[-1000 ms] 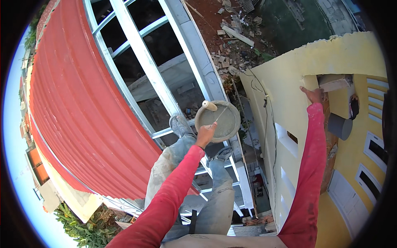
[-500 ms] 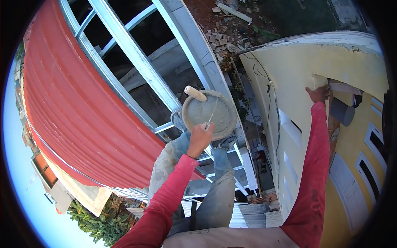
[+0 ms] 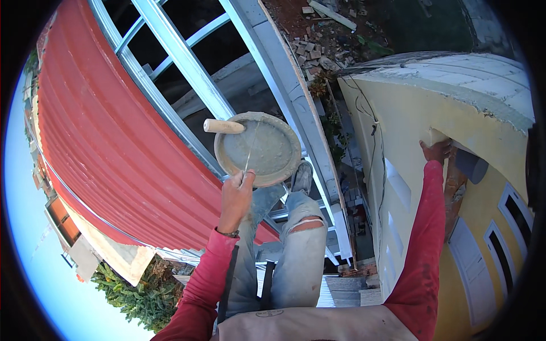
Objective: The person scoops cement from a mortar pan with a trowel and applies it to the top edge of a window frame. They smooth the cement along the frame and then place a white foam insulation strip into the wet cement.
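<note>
Two hands are in view. Left grip is closed on the near rim of a round mortar pan, wooden-handled tool resting inside. Right grip presses the yellow wall; its closure cannot be determined.

Yellow wall right, red corrugated roof left, daylight.

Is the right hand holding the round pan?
No, the left hand grips the pan by its rim; the right hand is on the yellow wall.
</note>
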### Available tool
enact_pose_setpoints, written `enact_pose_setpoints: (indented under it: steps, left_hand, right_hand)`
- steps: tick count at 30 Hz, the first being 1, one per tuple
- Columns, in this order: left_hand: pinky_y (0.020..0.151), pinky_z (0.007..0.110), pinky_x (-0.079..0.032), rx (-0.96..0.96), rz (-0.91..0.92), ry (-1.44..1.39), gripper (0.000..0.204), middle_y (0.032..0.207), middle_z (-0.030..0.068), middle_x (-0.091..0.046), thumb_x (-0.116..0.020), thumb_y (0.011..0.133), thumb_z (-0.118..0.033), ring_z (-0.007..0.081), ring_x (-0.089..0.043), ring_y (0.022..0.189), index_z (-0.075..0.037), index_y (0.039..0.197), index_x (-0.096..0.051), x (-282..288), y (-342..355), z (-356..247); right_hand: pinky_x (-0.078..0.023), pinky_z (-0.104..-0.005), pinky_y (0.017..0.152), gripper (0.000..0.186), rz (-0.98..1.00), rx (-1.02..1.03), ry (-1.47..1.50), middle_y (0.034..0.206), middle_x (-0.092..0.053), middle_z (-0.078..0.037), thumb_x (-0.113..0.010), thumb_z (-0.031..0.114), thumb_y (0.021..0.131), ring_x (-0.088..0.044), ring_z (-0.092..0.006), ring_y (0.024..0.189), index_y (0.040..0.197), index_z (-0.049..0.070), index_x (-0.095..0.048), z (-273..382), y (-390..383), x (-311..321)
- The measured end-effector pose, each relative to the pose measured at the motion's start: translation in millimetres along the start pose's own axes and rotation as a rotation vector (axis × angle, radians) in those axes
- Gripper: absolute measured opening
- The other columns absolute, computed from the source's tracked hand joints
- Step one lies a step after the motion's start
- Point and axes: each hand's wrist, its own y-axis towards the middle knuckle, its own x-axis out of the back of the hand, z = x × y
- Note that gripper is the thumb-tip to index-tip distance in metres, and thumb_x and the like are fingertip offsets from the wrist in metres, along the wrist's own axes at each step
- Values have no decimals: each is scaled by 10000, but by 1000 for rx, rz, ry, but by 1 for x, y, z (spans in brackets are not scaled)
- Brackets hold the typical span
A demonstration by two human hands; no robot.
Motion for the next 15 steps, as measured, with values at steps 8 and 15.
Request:
enact_pose_setpoints:
  steps: [8, 15]
  left_hand:
    - [570, 405, -352, 35, -48, -73, 436, 615, 129, -415, -597, 1043, -307, 140, -415, 617, 47, 790, -587, 54, 22, -32]
    - [518, 312, -374, 18, 9, 24, 432, 607, -39, -474, -597, 1043, -301, 74, -454, 558, -12, 722, -615, 106, 64, -63]
  right_hand:
    - [-375, -817, 1083, 1441, 40, -2, -46, 1740, -34, -261, -906, 596, 724, -79, -510, 1601, 1677, 108, 59, 2, 1, 6]
    - [-197, -610, 1294, 1474, 91, 69, -119, 1700, -23, -364, -900, 576, 740, -93, -551, 1582, 1628, -72, 83, 0, -4, 13]
